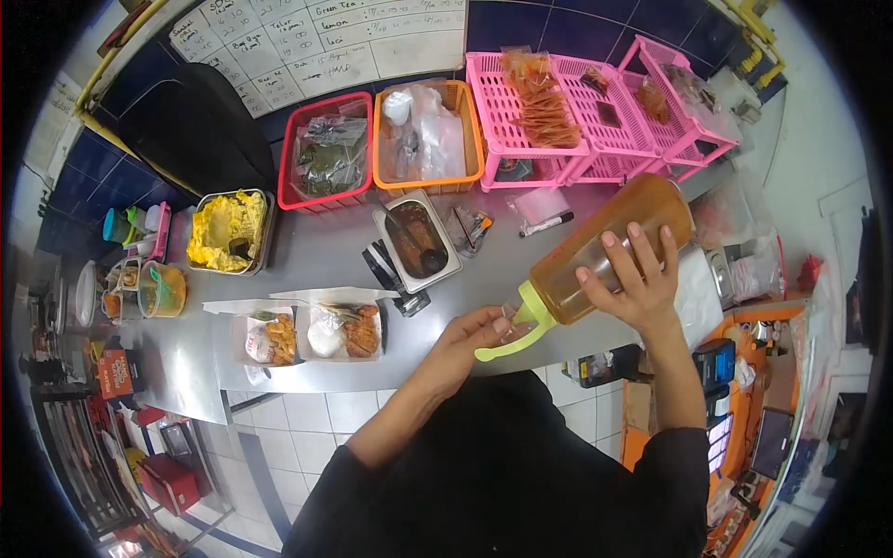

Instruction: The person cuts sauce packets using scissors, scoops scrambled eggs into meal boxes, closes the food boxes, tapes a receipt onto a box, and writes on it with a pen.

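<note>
My right hand (pixel 637 284) is spread over the side of a large clear pitcher (pixel 586 246) and grips it. The pitcher holds amber-brown liquid and lies tilted, its lime-green lid and handle (pixel 507 349) pointing down to the left. At the lid, my left hand (pixel 465 339) pinches a small clear plastic cup (pixel 517 325), which sits right by the spout. Whether liquid is in the cup is hard to see. Left of that hand, two open paper boxes hold white rice (pixel 326 332) and fried pieces (pixel 361 332).
A metal tub of dark red sauce with a ladle (pixel 419 242) stands on the steel counter. Behind it are red (pixel 326 153) and orange baskets (pixel 428 135) and pink racks (pixel 595 121) with sachets. A yellow-food container (pixel 226 232) is at left.
</note>
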A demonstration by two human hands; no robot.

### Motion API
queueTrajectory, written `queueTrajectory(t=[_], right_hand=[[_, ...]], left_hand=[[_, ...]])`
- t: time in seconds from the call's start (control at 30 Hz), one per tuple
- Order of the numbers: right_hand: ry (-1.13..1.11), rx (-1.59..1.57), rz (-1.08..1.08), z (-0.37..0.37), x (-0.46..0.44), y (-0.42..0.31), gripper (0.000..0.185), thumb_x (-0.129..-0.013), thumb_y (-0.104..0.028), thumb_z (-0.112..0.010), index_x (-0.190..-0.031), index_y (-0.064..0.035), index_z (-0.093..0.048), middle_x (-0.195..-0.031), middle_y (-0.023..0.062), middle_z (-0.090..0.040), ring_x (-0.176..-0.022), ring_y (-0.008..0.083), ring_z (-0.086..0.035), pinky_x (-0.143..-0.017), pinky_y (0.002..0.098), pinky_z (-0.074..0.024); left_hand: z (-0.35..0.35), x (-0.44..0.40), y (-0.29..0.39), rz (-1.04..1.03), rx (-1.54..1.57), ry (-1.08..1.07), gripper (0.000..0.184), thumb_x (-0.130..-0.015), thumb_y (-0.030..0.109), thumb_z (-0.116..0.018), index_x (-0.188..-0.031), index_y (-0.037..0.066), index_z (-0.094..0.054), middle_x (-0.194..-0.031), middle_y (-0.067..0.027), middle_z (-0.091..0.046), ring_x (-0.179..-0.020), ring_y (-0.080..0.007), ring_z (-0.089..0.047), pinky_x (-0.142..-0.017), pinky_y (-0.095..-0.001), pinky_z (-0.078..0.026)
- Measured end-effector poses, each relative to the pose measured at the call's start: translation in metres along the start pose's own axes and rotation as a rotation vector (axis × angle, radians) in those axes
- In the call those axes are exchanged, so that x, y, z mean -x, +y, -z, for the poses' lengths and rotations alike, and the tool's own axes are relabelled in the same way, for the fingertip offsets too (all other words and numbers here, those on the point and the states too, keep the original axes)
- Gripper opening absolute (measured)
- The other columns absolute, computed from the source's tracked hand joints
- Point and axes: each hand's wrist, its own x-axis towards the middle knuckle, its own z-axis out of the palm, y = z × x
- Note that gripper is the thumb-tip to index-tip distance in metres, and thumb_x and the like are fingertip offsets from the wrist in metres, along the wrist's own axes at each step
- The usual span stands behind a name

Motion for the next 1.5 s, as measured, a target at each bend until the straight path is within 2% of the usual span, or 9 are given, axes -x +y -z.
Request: queueTrajectory(t=[0.2, 0.33, 0.43, 0.53, 0.9, 1.0, 1.1, 1.5], right_hand=[[-0.074, -0.016, 0.095, 0.027, -0.029, 0.008, 0.043, -0.092, -0.042, -0.068, -0.133, -0.0411, -0.054, -0.139, -0.0015, -0.059, -0.133, 0.0259, -0.053, -0.113, 0.059, -0.038], [-0.105, -0.04, 0.133, 0.038, -0.043, 0.013, 0.037, -0.092, -0.039, -0.067, -0.128, -0.0407, -0.058, -0.139, -0.0016, -0.059, -0.133, 0.0261, -0.054, -0.113, 0.0581, -0.0392], [-0.119, -0.05, 0.138, 0.042, -0.049, 0.014, 0.038, -0.091, -0.035, -0.069, -0.126, -0.0408, -0.057, -0.14, -0.0008, -0.059, -0.132, 0.0281, -0.055, -0.113, 0.0575, -0.0393], [-0.124, -0.036, 0.147, 0.042, -0.051, 0.016, 0.04, -0.09, -0.035, -0.069, -0.128, -0.0415, -0.057, -0.141, -0.0013, -0.058, -0.134, 0.0273, -0.054, -0.113, 0.0571, -0.0396], [-0.182, -0.092, 0.12, 0.032, -0.045, 0.012, 0.042, -0.088, -0.033, -0.07, -0.128, -0.0403, -0.059, -0.144, -0.0025, -0.054, -0.137, 0.0257, -0.05, -0.115, 0.056, -0.0392], [-0.159, -0.078, 0.129, 0.032, -0.046, 0.013, 0.038, -0.09, -0.033, -0.062, -0.128, -0.0363, -0.058, -0.141, -0.0002, -0.056, -0.137, 0.024, -0.05, -0.115, 0.0552, -0.0386], [-0.185, -0.083, 0.137, 0.03, -0.04, 0.013, 0.039, -0.091, -0.033, -0.067, -0.128, -0.0404, -0.059, -0.147, -0.0022, -0.051, -0.14, 0.0251, -0.046, -0.115, 0.0563, -0.0383], [-0.204, -0.106, 0.121, 0.005, -0.016, 0.008, 0.043, -0.093, -0.035, -0.063, -0.135, -0.0415, -0.053, -0.15, 0.0011, -0.046, -0.142, 0.0264, -0.043, -0.116, 0.0614, -0.0318]], left_hand=[[0.012, -0.011, -0.003, 0.155, 0.139, -0.143, 0.057, -0.101, 0.044, -0.055, -0.133, -0.004, -0.057, -0.123, -0.0154, -0.066, -0.11, -0.0232, -0.064, -0.098, -0.0356, -0.047], [0.013, -0.014, -0.003, 0.187, 0.245, -0.238, 0.064, -0.1, 0.048, -0.054, -0.136, -0.005, -0.053, -0.124, -0.0187, -0.065, -0.11, -0.0265, -0.063, -0.098, -0.0378, -0.046], [0.016, -0.017, -0.004, 0.187, 0.352, -0.322, 0.057, -0.102, 0.044, -0.053, -0.134, -0.003, -0.056, -0.128, -0.0199, -0.064, -0.111, -0.0278, -0.063, -0.099, -0.0385, -0.046], [0.015, -0.017, 0.001, 0.184, 0.349, -0.356, 0.059, -0.102, 0.046, -0.051, -0.135, -0.003, -0.055, -0.127, -0.0199, -0.064, -0.113, -0.027, -0.062, -0.099, -0.0384, -0.046], [0.023, -0.022, -0.008, 0.215, 0.391, -0.374, 0.059, -0.102, 0.046, -0.048, -0.136, -0.001, -0.052, -0.125, -0.0199, -0.065, -0.111, -0.0287, -0.063, -0.099, -0.0411, -0.046], [0.023, -0.024, -0.007, 0.218, 0.388, -0.37, 0.059, -0.102, 0.046, -0.049, -0.136, -0.001, -0.053, -0.125, -0.0203, -0.065, -0.111, -0.029, -0.063, -0.1, -0.0413, -0.046], [0.022, -0.026, -0.006, 0.222, 0.376, -0.345, 0.058, -0.102, 0.046, -0.049, -0.135, -0.002, -0.053, -0.124, -0.0207, -0.065, -0.111, -0.0292, -0.064, -0.101, -0.0412, -0.046], [0.03, -0.031, -0.012, 0.231, 0.303, -0.234, 0.059, -0.101, 0.043, -0.052, -0.135, -0.006, -0.053, -0.123, -0.0229, -0.066, -0.111, -0.0301, -0.064, -0.102, -0.0415, -0.047]])
